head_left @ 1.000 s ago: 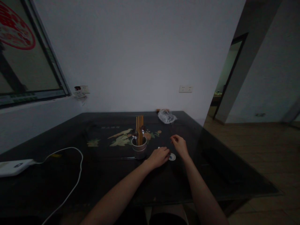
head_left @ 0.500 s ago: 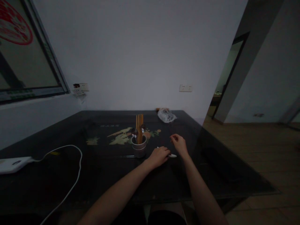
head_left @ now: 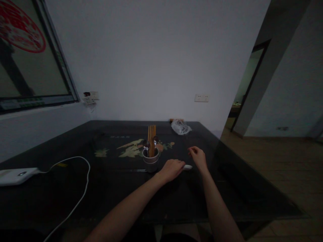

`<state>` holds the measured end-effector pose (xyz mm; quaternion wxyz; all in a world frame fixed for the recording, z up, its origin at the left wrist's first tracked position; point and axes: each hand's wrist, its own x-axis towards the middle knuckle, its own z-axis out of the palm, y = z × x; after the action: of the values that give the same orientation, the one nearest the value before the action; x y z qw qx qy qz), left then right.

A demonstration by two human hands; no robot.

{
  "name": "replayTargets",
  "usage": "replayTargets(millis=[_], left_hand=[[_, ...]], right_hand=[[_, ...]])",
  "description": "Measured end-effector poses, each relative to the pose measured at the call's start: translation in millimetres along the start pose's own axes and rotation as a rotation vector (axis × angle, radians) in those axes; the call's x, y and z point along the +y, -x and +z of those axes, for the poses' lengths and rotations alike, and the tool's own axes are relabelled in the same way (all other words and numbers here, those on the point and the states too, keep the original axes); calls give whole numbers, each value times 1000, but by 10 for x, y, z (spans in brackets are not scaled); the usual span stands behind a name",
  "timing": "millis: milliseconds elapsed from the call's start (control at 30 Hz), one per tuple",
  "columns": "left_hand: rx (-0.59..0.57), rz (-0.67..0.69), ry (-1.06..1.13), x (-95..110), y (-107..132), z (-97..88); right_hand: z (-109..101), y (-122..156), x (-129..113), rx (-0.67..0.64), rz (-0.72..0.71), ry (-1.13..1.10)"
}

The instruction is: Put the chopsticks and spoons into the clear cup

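Observation:
My left hand (head_left: 172, 169) rests on the dark table (head_left: 113, 188) with its fingers closed over a white spoon (head_left: 188, 166). Only the spoon's bowl end sticks out to the right of the fingers. My right hand (head_left: 199, 157) hovers just right of the spoon, fingers loosely bent and apart, with nothing seen in them. A metal cup (head_left: 150, 162) stands just left of my left hand. It holds wooden chopsticks (head_left: 151, 144) and metal spoons.
A white power bank (head_left: 15, 175) with a white cable (head_left: 80, 178) lies at the table's left. A crumpled clear plastic bag (head_left: 180, 127) sits at the far edge by the wall. A painted flower design shows under the glass top. A doorway opens at the right.
The white spoon's round bowl lay flat beside my left hand; now it is turned on edge and pokes out from under the fingers. My right hand has shifted slightly right.

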<state>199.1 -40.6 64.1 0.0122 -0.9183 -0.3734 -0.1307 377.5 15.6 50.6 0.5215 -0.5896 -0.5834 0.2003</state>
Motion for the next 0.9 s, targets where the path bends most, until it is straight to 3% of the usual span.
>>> replayTargets(millis=[267,467,667,767,900], left_hand=[[189,-44,291,69,59,-401],[407,-72,648,63,295,-798],[706,-273,851,-426,519,-1049],[795,-351,850,-718,601,-1009],[837,-404,853,-963,677,-875]], right_hand=[[-87,-45,-71,95,57,-335],[-33,68,-329,47,7,-419],[265,247,-566,-185,-29,-483],[436,323,-692,-267,-69,-472],[676,405,-863,-255,-120,-460]])
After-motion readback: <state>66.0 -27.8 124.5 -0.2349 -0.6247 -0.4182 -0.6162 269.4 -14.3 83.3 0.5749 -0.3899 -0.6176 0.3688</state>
